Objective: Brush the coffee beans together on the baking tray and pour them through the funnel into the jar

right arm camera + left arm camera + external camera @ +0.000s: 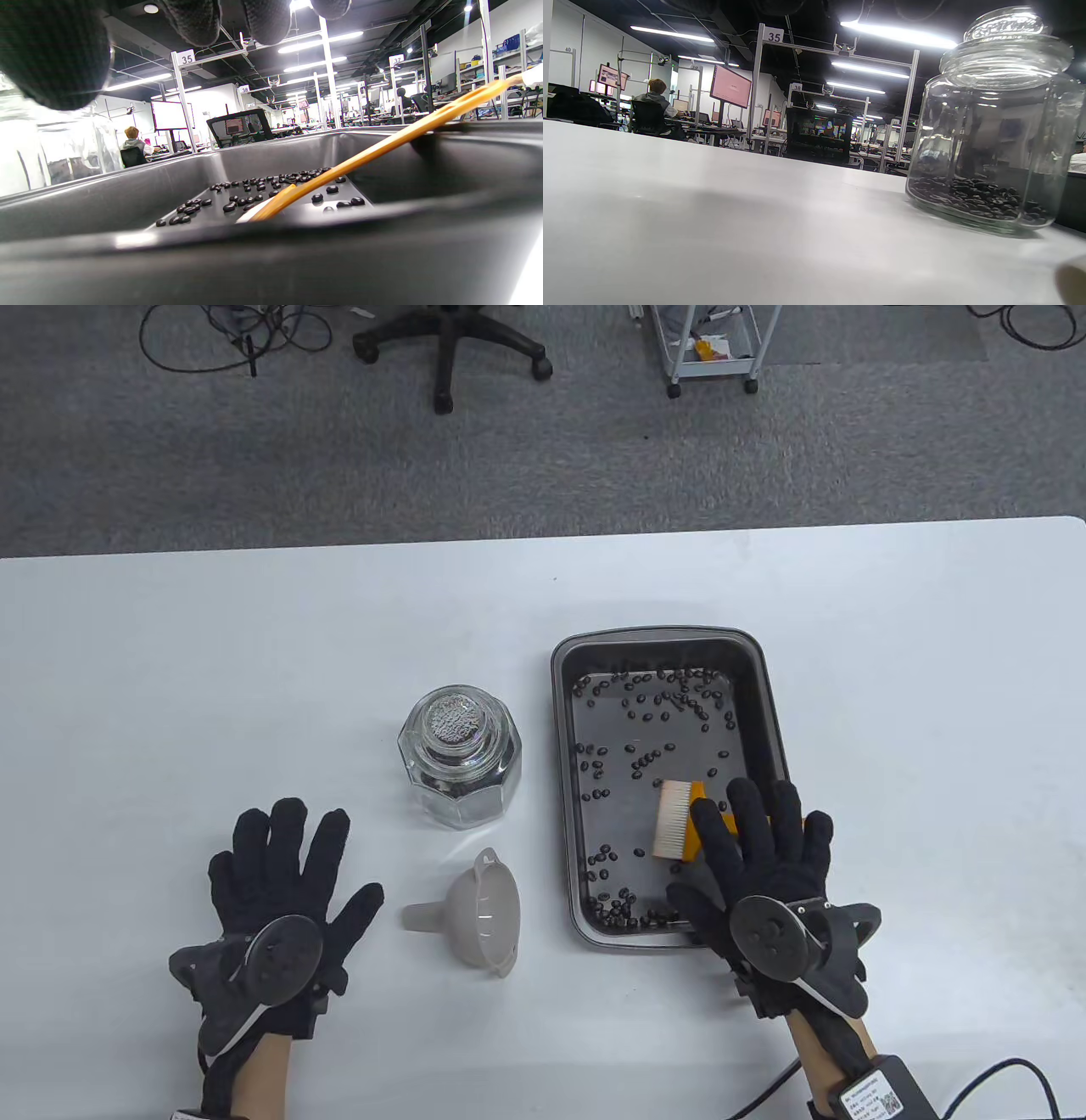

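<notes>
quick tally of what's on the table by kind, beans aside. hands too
Glass jar, lid on: 1
Funnel, lying on its side: 1
Baking tray: 1
Brush, in the tray: 1
Gloved hands: 2, left hand and right hand
Total: 6

L hand (pixel 284 891) flat on table (pixel 254 661), R hand (pixel 759 869) over brush (pixel 679 820) in tray (pixel 564 780), lidded jar (pixel 460 755), funnel (pixel 479 914) between.
</notes>
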A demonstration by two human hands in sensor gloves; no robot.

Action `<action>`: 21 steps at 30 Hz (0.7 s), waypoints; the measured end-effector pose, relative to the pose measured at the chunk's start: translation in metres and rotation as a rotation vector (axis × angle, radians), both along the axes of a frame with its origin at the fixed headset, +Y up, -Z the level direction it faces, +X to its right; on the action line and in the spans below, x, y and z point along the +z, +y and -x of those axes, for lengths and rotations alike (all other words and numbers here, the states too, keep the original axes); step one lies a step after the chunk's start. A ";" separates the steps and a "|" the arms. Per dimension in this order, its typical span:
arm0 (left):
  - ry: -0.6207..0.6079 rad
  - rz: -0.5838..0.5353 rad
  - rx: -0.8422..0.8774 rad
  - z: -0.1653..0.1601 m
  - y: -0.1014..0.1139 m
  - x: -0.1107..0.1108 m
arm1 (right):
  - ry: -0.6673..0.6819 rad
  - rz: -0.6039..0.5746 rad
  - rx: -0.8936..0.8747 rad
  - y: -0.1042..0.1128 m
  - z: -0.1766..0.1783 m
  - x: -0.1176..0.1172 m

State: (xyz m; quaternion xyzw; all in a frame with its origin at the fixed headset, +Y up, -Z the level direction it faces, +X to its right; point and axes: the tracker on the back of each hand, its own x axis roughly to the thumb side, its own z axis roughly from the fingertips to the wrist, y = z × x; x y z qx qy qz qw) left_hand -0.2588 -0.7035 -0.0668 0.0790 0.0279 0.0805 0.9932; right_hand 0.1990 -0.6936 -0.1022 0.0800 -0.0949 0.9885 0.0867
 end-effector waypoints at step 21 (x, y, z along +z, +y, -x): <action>0.027 0.003 0.081 -0.019 0.020 -0.009 | -0.015 0.006 -0.057 0.002 -0.011 -0.001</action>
